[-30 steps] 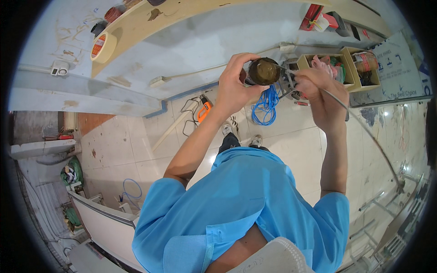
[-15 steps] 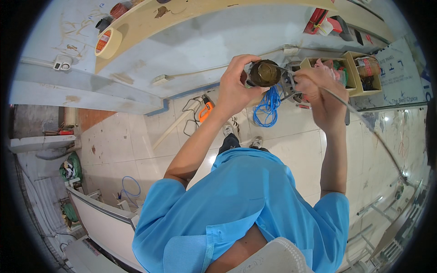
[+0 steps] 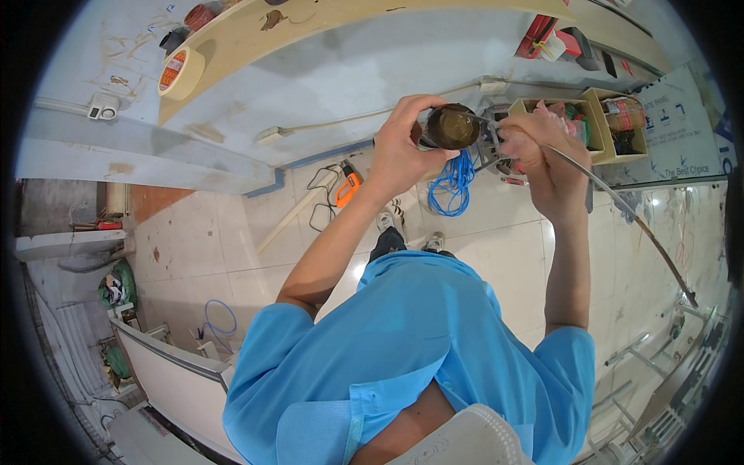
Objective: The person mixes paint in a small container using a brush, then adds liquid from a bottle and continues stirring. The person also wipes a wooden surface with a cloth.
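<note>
Your left hand (image 3: 403, 147) is clenched around the dark round fitting (image 3: 453, 126), held up at the wall. Your right hand (image 3: 542, 151) grips the grey cable (image 3: 620, 205), feeding its end in. Next: steady the fitting, push straight.

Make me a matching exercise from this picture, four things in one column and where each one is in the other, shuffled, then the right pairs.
Things:
1. round dark container
2. long thin rod
3. blue cable coil
4. tape roll

Places:
A. on the tiled floor
B. in the left hand
C. on the wooden shelf
D. in the right hand

Pairs: 1-B, 2-D, 3-A, 4-C
</note>
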Demonstrator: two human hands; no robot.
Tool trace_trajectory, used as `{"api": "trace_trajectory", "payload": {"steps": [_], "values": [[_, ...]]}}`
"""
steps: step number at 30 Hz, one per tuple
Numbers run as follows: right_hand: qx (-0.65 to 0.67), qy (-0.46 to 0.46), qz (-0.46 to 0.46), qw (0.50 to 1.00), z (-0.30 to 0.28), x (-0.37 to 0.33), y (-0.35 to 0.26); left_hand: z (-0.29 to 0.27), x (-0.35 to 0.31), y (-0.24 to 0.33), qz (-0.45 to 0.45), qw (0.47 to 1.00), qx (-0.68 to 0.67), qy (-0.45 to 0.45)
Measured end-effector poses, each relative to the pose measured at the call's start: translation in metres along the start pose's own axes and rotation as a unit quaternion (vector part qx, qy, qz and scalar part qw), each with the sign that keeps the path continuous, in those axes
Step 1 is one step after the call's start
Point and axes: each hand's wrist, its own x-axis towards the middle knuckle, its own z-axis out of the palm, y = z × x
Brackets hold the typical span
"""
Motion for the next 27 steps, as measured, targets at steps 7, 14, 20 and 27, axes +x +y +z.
{"api": "trace_trajectory", "payload": {"steps": [7, 14, 20, 27], "values": [[0.023, 0.016, -0.001, 1.0, 0.002, 0.0, 0.003, -0.003, 0.002, 0.001, -0.009, 1.0, 0.011, -0.003], [0.013, -0.03, -0.01, 0.999, 0.0, 0.01, -0.006, -0.008, 0.005, 0.0, 0.002, 1.0, 0.018, 0.022], [0.035, 0.077, 0.038, 0.996, -0.015, 0.004, -0.019, -0.017, 0.005, -0.008, -0.024, 0.998, -0.04, 0.034], [-0.018, 0.071, -0.045, 0.996, -0.014, 0.014, -0.026, -0.023, 0.003, -0.01, -0.007, 0.995, -0.084, 0.053]]}}
